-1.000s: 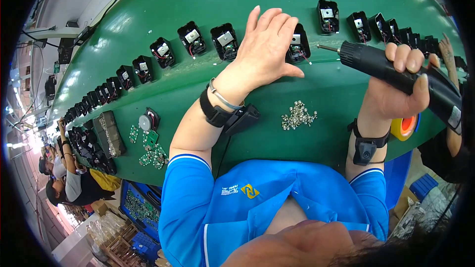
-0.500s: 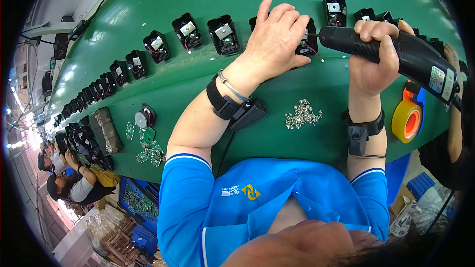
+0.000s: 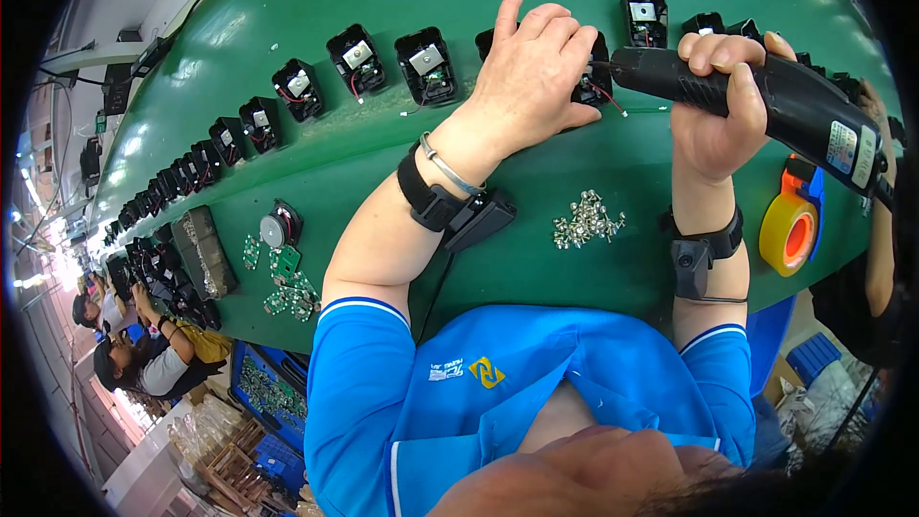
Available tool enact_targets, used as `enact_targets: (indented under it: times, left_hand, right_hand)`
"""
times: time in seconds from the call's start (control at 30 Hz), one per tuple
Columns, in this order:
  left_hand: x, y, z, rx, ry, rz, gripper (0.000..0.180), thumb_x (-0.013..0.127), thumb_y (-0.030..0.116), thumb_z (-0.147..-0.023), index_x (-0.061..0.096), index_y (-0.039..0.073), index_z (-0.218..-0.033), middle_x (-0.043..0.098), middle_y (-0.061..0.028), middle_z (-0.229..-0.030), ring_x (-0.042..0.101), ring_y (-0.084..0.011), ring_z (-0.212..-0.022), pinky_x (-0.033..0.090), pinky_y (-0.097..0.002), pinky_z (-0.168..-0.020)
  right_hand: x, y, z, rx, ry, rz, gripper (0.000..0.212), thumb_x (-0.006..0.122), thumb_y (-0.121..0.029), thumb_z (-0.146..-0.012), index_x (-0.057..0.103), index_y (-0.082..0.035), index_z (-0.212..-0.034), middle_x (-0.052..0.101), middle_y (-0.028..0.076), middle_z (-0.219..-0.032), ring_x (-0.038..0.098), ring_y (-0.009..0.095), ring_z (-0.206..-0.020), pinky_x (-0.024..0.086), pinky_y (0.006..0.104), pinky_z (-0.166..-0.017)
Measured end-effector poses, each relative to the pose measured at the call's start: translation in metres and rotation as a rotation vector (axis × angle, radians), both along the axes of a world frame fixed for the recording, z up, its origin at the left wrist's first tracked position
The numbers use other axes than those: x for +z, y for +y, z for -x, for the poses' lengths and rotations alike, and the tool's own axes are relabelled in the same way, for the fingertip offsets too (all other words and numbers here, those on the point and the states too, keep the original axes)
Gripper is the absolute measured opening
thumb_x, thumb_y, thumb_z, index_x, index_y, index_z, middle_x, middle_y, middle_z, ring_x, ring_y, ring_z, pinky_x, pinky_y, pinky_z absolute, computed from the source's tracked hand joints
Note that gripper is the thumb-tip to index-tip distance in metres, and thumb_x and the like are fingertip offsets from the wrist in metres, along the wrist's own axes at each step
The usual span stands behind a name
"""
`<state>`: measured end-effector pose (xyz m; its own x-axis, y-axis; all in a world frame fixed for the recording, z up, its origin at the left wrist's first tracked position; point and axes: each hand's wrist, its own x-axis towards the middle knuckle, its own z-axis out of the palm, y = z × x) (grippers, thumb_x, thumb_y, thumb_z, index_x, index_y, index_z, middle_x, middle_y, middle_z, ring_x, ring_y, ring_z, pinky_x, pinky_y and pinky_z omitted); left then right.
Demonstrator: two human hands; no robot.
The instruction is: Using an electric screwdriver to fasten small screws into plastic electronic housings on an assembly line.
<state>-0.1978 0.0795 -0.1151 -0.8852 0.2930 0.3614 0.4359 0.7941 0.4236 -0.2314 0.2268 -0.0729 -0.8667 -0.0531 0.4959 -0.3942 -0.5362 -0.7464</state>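
Note:
My right hand [image 3: 723, 101] is wrapped round a black electric screwdriver [image 3: 661, 77], held nearly level. Its thin bit points left into a black plastic housing [image 3: 592, 94] with a red wire at its edge. Over that housing lies my left hand [image 3: 536, 77], gripping it between thumb and curled fingers, one finger raised. The hand hides most of the housing, and the spot the bit meets is hard to make out. Further open black housings with silver metal plates, such as one housing [image 3: 425, 65], stand in a row to the left. Another housing [image 3: 644, 14] stands just beyond the screwdriver.
Loose silver screws [image 3: 587, 220] lie in a pile before me. A yellow tape roll [image 3: 790, 233] in a blue dispenser is at right. Left are a round speaker [image 3: 280, 228], green circuit boards [image 3: 290, 297] and a grey divided tray [image 3: 204, 254]. Other people work nearby.
The row of housings has shifted slightly left. My right hand and the screwdriver have moved a little left; my left hand has barely moved.

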Motion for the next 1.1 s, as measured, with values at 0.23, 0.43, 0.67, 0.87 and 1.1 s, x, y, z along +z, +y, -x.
enact_targets:
  times: [0.23,0.43,0.67,0.87,1.1]
  left_hand:
    - [-0.001,-0.005,0.001,0.000,-0.010,0.004,0.062,0.073,0.025,-0.041,0.049,0.005,-0.094,0.050,-0.0066,-0.086,0.044,-0.0220,-0.092,0.021,-0.0457,-0.090]
    - [-0.004,-0.012,0.003,-0.007,-0.032,-0.002,0.060,0.073,0.025,-0.040,0.051,0.005,-0.092,0.051,-0.0066,-0.082,0.045,-0.0213,-0.091,0.021,-0.0452,-0.090]
    - [-0.005,-0.014,0.001,-0.007,-0.071,0.016,0.061,0.073,0.026,-0.040,0.050,0.006,-0.093,0.051,-0.0064,-0.082,0.045,-0.0215,-0.091,0.021,-0.0455,-0.091]
    - [-0.011,-0.032,0.011,0.150,0.105,0.022,0.063,0.071,0.026,-0.046,0.046,0.008,-0.101,0.052,-0.0074,-0.093,0.042,-0.0234,-0.098,0.017,-0.0460,-0.090]
    - [0.020,-0.010,0.005,0.025,0.114,0.002,0.037,0.068,0.025,-0.050,0.054,0.011,-0.082,0.051,-0.0040,-0.080,0.046,-0.0203,-0.084,0.029,-0.0401,-0.080]
  right_hand:
    - [-0.004,-0.004,0.000,0.023,0.020,-0.031,0.031,0.038,-0.001,-0.071,0.036,-0.008,-0.101,0.048,0.006,-0.071,0.043,0.017,-0.061,0.035,0.0353,-0.063]
    - [-0.009,-0.017,-0.002,0.033,0.086,-0.153,0.035,0.040,0.003,-0.068,0.035,-0.009,-0.100,0.046,0.006,-0.068,0.043,0.017,-0.061,0.037,0.0355,-0.064]
    - [-0.015,-0.023,-0.008,-0.024,0.126,-0.206,0.035,0.040,0.006,-0.067,0.034,-0.005,-0.100,0.045,0.006,-0.066,0.045,0.018,-0.058,0.040,0.0363,-0.063]
    - [0.019,-0.007,0.007,0.002,0.000,0.086,0.031,0.039,0.002,-0.071,0.032,-0.006,-0.100,0.047,0.008,-0.067,0.044,0.019,-0.062,0.036,0.0383,-0.067]
    - [0.033,0.061,-0.017,-0.082,-0.139,0.040,0.026,0.042,-0.011,-0.070,0.044,-0.011,-0.096,0.047,0.003,-0.070,0.040,0.015,-0.065,0.031,0.0322,-0.067]
